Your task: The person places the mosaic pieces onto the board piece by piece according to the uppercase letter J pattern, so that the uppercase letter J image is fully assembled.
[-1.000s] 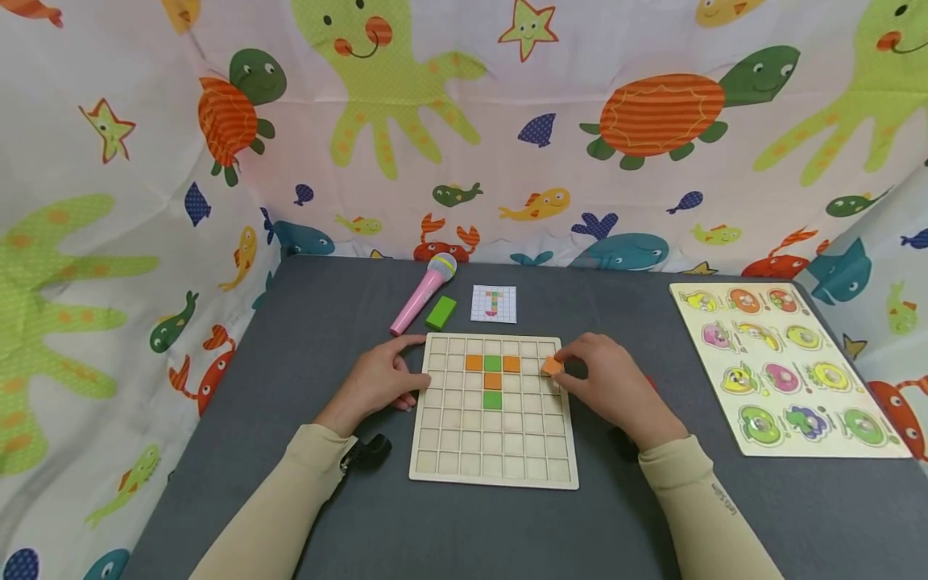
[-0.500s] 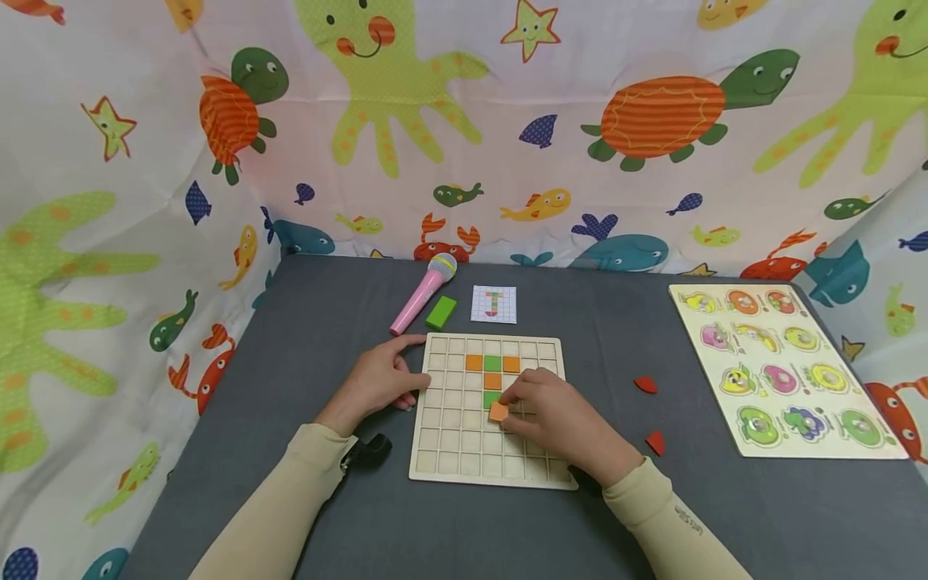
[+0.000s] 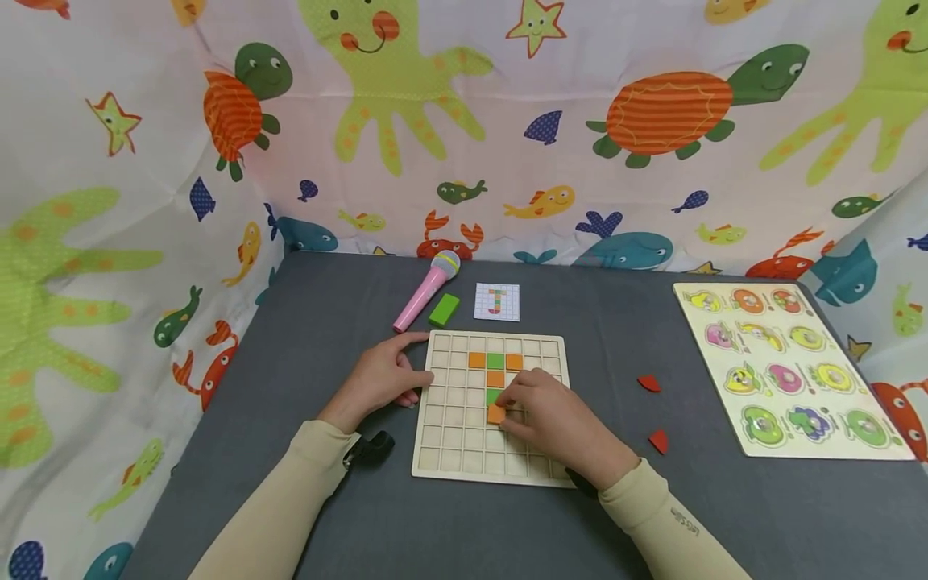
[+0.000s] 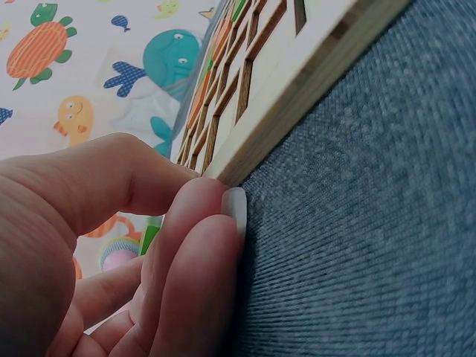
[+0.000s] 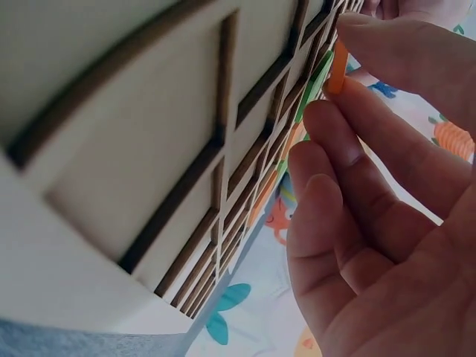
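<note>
The right hand (image 3: 547,415) pinches an orange tile (image 3: 496,415) between thumb and fingers at the board (image 3: 460,439); whether the tile is fully seated, I cannot tell. Just beyond the grip lies a green tile (image 3: 493,395). Left of it, the left hand (image 3: 373,379) touches the board's edge, index finger extended. Two red pieces (image 3: 658,441) lie to the grip's right.
</note>
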### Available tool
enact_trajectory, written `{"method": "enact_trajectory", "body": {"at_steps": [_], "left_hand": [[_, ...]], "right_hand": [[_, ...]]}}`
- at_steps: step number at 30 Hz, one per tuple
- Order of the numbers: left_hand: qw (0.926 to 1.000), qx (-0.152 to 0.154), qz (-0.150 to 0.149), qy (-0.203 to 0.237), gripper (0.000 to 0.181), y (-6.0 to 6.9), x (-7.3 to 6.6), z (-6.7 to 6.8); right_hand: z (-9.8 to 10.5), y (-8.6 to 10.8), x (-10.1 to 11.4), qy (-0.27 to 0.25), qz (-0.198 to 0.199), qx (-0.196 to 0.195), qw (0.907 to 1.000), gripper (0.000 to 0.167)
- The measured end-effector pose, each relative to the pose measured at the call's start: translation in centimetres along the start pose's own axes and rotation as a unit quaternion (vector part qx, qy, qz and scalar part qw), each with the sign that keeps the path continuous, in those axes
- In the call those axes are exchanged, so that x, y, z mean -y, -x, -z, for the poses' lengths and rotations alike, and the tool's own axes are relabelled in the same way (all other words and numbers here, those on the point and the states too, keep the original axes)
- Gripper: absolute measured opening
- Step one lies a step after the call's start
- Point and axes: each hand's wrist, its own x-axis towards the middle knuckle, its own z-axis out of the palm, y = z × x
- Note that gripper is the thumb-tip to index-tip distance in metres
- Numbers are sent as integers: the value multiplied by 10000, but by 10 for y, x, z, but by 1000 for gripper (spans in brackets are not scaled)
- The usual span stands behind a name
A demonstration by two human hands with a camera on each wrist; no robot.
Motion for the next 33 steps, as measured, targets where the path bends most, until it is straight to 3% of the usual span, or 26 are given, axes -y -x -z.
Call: {"method": "enact_trajectory", "body": {"at_steps": [33], "left_hand": [[10000,15,-54,22,76,-1,0,-1]], "right_hand": [[-1,0,1,-60,-59,140,9999,15]]}}
